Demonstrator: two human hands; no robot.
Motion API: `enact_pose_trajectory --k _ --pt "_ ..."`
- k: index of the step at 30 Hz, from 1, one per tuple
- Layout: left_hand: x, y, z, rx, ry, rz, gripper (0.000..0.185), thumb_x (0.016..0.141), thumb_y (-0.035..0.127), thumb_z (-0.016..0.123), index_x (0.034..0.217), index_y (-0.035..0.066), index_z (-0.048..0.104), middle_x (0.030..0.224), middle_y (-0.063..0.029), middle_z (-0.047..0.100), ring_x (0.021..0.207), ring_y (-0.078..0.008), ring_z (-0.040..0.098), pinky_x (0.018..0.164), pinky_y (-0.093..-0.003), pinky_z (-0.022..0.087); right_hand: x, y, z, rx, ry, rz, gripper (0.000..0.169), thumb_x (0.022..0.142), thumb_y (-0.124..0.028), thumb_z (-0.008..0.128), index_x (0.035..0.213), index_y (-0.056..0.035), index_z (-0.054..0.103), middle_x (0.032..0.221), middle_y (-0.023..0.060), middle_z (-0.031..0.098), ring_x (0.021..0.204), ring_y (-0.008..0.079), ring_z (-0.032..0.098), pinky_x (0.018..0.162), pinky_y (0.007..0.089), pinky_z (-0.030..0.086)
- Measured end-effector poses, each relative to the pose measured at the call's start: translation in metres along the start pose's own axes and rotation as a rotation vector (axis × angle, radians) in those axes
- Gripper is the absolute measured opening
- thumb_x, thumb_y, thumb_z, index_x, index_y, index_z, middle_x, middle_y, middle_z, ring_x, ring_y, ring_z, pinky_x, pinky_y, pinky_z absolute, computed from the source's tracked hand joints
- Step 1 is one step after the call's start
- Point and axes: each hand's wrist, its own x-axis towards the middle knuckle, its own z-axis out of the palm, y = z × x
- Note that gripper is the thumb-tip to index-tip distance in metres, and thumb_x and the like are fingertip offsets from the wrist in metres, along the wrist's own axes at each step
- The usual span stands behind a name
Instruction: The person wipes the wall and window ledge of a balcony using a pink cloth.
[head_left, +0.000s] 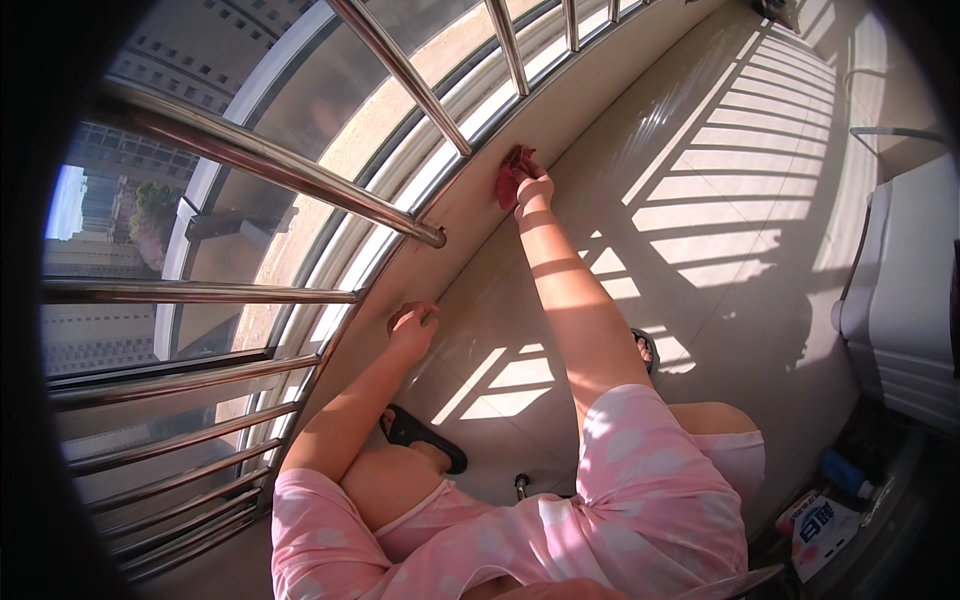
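Observation:
A crumpled red cloth (508, 187) is in my right hand (535, 189), pressed against the low beige wall (469, 217) below the window railing. That arm reaches far forward, striped by bar shadows. Nearer to me, my left hand (412, 328) is beside the same wall, its fingers loosely curled and a gap showing at the thumb. I see no object in it. Just above the wall runs the window sill with its metal railing (360, 202). The tiled floor (525, 300) meets the wall's foot.
Black slippers (427, 439) are on my feet on the floor. A white appliance or cabinet (911, 292) stands at the right. Below it are a blue bottle (844, 472) and a printed package (817, 529). Railing bars come close on my left.

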Motion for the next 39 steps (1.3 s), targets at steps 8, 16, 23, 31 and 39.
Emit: enact_pose_trajectory --k 8,16,23,31,39 --pt "0.013 -0.008 0.003 -0.061 0.000 -0.104 0.021 0.074 0.023 0.060 0.092 0.014 0.062 0.103 -0.0073 0.058 0.100 -0.0253 0.053 0.086 -0.0354 0.042 0.071 -0.060 0.018 0.002 0.048 -0.125 0.040 0.082 0.012 0.040 0.119 -0.0022 0.050 0.103 0.0070 0.057 0.084 0.0157 0.055 0.075 0.0263 0.049" --pt "0.023 0.021 0.006 -0.067 -0.098 -0.051 0.018 0.075 0.020 0.060 0.092 0.015 0.061 0.108 -0.0083 0.054 0.103 -0.0265 0.051 0.088 -0.0354 0.040 0.139 -0.003 -0.047 -0.039 -0.026 -0.208 0.038 0.088 0.003 0.035 0.120 -0.0085 0.049 0.104 0.0032 0.056 0.090 0.0142 0.055 0.076 0.0232 0.047" --pt "0.006 -0.001 0.014 -0.098 -0.075 -0.041 0.020 0.074 0.023 0.059 0.092 0.016 0.061 0.106 -0.0073 0.056 0.100 -0.0256 0.053 0.087 -0.0350 0.041 0.051 0.058 -0.052 -0.349 0.004 0.040 0.041 0.086 -0.001 0.035 0.126 -0.0079 0.043 0.114 0.0080 0.052 0.097 0.0182 0.053 0.084 0.0272 0.043" --pt "0.003 0.024 0.007 -0.123 -0.111 -0.052 0.019 0.074 0.019 0.061 0.092 0.014 0.062 0.106 -0.0073 0.055 0.099 -0.0236 0.052 0.085 -0.0330 0.041 -0.014 0.131 -0.066 -0.360 0.066 0.061 0.036 0.084 -0.002 0.035 0.119 -0.0047 0.047 0.106 0.0079 0.055 0.094 0.0177 0.054 0.082 0.0274 0.044" --pt "-0.035 0.022 -0.014 -0.044 0.009 0.047 0.016 0.074 0.020 0.060 0.088 0.013 0.063 0.098 -0.0074 0.057 0.098 -0.0246 0.052 0.088 -0.0359 0.038 -0.087 0.065 -0.015 -0.227 -0.001 -0.046 0.037 0.077 0.007 0.047 0.112 -0.0023 0.054 0.098 0.0028 0.057 0.087 0.0123 0.052 0.079 0.0246 0.041"
